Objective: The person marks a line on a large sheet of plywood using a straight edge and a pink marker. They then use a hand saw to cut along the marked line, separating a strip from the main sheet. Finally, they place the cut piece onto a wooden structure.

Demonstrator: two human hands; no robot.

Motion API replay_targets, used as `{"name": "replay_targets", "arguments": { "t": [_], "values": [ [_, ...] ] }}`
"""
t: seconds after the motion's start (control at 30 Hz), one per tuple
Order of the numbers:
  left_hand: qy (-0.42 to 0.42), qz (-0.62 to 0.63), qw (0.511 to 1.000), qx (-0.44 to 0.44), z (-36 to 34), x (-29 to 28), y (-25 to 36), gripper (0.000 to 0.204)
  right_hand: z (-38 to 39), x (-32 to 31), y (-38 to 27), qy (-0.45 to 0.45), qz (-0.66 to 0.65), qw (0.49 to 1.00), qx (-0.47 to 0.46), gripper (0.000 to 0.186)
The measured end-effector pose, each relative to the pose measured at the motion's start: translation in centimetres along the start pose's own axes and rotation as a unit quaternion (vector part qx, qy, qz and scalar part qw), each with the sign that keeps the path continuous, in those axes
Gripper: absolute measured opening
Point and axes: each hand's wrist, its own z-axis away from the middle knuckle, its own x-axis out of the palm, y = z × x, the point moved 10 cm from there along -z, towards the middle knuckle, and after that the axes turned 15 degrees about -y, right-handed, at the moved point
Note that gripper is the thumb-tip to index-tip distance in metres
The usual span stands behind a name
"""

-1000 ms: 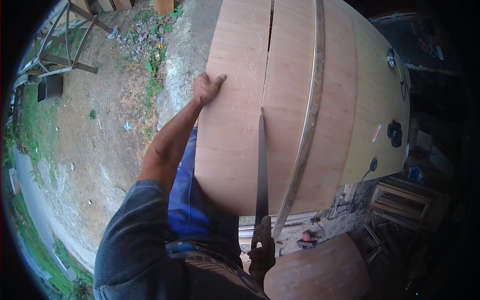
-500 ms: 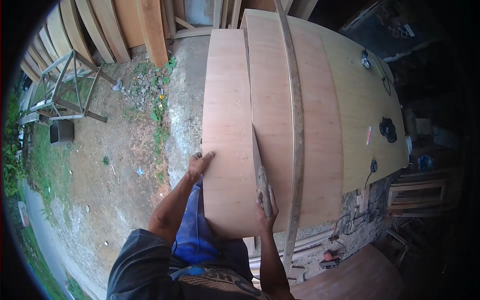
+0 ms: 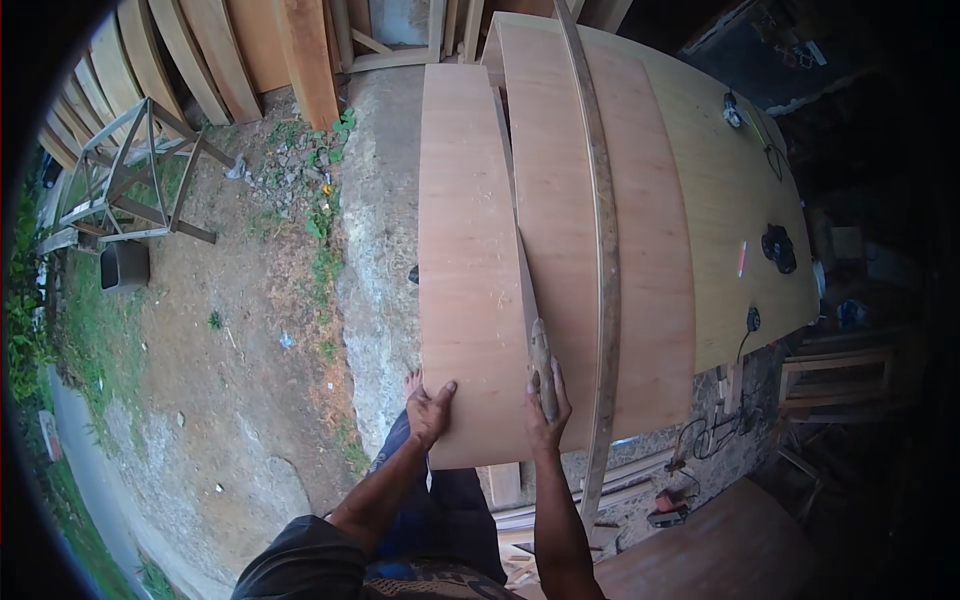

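A handsaw [image 3: 528, 275] lies in the long cut of a pinkish plywood sheet [image 3: 640, 250], its blade pointing away from me. My right hand [image 3: 547, 415] is wrapped round its worn handle. The cut parts off a plywood strip [image 3: 460, 250] on the left, and the gap widens toward the far end. My left hand [image 3: 431, 413] grips the left edge of this strip near its close end, thumb on top, the fingers beneath hidden. Sawdust and small shavings lie along the strip. A long straight wooden batten [image 3: 603, 230] rests lengthwise on the sheet, right of the saw.
A paler plywood sheet [image 3: 730, 260] lies to the right, bearing a black power tool [image 3: 777, 248], a corded tool [image 3: 733, 112] and a red-and-white pencil-like stick [image 3: 742, 258]. Planks [image 3: 305, 60] lean at the back. A frame stand [image 3: 130, 180] and grey bin [image 3: 124, 267] stand left.
My left hand has slid nearer to me along the strip's edge. My right hand and the saw have shifted slightly nearer and right. My body has moved a little, baring a foot.
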Motion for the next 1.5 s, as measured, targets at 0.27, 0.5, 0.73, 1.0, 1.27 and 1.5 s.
{"name": "replay_targets", "arguments": {
  "t": [0.27,0.5,0.73,1.0,1.27,1.5],
  "values": [
    [0.020,-0.039,0.998,0.044,-1.5,-1.1,-0.6,0.055,-0.5,1.2,-0.3,0.009,-0.009,1.000,-0.028,0.058],
    [0.012,0.029,0.999,0.044,-1.4,-0.6,1.2,0.050,-0.4,0.1,-0.5,0.017,0.020,0.999,-0.045,0.058],
    [0.028,0.077,0.994,0.074,0.1,-1.0,3.3,0.043,14.7,-2.9,-3.8,0.012,0.075,0.997,0.031,0.059],
    [0.026,0.000,0.998,0.064,0.2,0.8,3.9,0.043,17.1,-3.2,-5.2,0.013,0.175,0.980,-0.098,0.059],
    [0.037,0.005,0.997,0.062,-1.4,-0.2,1.3,0.040,11.2,-4.8,-6.2,0.044,0.052,0.994,-0.088,0.062],
    [0.027,0.021,0.997,0.075,-1.3,0.4,1.6,0.040,15.1,-4.4,-4.0,0.014,0.017,0.999,0.023,0.059]
  ]
}}
